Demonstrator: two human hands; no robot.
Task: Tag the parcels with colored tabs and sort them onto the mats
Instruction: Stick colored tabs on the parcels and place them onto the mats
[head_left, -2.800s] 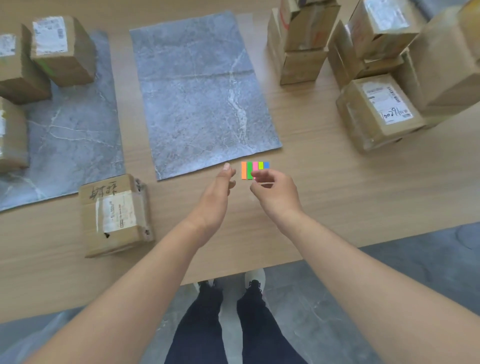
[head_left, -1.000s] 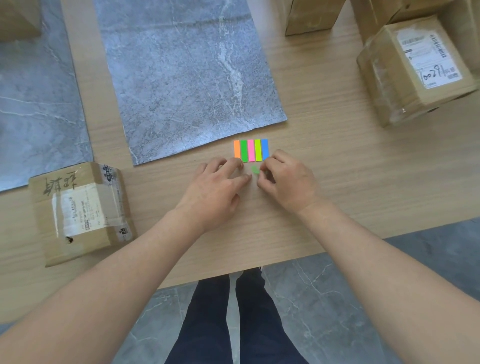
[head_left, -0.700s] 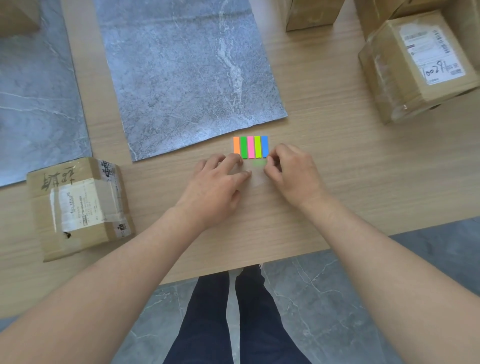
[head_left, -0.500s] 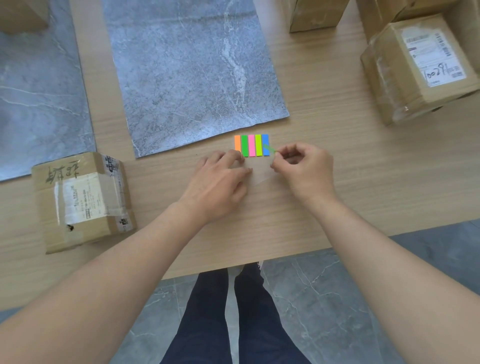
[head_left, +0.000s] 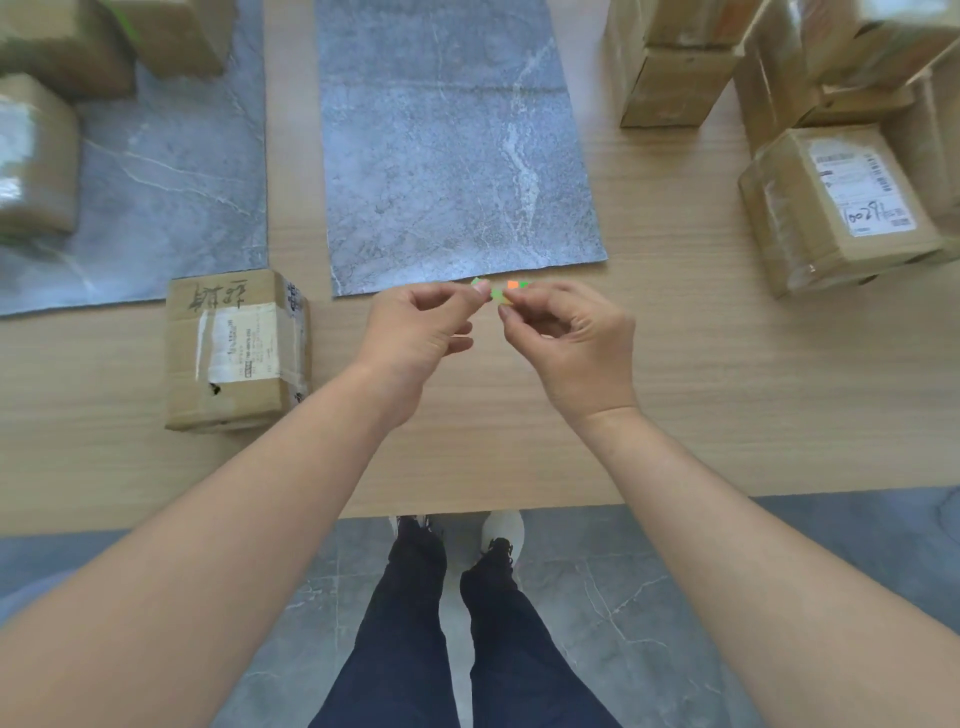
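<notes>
My left hand (head_left: 415, 332) and my right hand (head_left: 569, 340) are raised just above the table and meet at their fingertips. Both pinch a small green tab (head_left: 496, 295) between them. Behind my right fingertips lies the pad of colored tabs (head_left: 514, 285); only its orange and green corner shows. A taped cardboard parcel (head_left: 236, 348) with handwriting on top stands on the bare table, left of my left hand. The middle grey mat (head_left: 452, 156) lies straight ahead with nothing on it. The left grey mat (head_left: 171, 182) holds several parcels (head_left: 36, 156).
A labelled parcel (head_left: 836, 208) sits at the right, with a stack of parcels (head_left: 670, 62) and more boxes behind it. The wooden table's near edge (head_left: 467, 506) runs below my forearms, and my legs stand on the grey floor.
My right hand peeled a green tab off the pad. Both hands then lifted off the table and came together, holding the tab between their fingertips. The view tilted up, showing more parcels.
</notes>
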